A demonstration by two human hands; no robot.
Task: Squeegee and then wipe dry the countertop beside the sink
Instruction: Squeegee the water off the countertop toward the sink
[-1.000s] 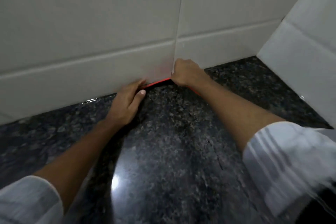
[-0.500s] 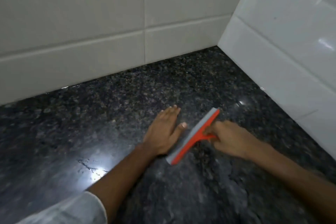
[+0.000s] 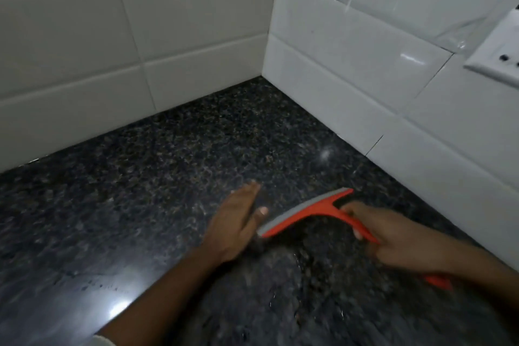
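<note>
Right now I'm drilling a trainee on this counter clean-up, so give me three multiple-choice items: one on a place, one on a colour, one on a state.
1. Where is the squeegee?
A. Hanging on the tiled wall
B. Over the dark countertop, between the two hands
C. Lying in a sink

2. What colour is its frame?
A. Orange-red
B. Blue
C. Yellow

3. What is the left hand doing?
A. Gripping a cloth
B. Holding the handle
C. Open, fingers extended, beside the blade's end

Key:
1 B: the blade spans the countertop between the two hands.
2 A: the frame is orange-red with a grey blade edge.
3 C: the left hand is open by the blade; the right hand grips the handle.
</note>
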